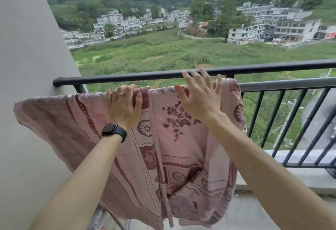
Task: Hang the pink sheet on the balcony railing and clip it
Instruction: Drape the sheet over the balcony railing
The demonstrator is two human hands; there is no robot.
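Pink sheet draped over the balcony railing, both hands at its top edge.

The dark railing (127, 77) spans the far side; the pink sheet (163, 148) hangs from its lower bar at left, near the wall (27, 66). The left hand (125, 106) clenches the sheet's top fold; the right hand (200, 98) is spread wide, released, grasping nothing. A black watch (113, 131) circles the left wrist.

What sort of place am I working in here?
Most likely an upper-floor apartment balcony. A dark metal railing runs out from a plain wall, the pink sheet hangs over it, and fields and buildings lie far below.
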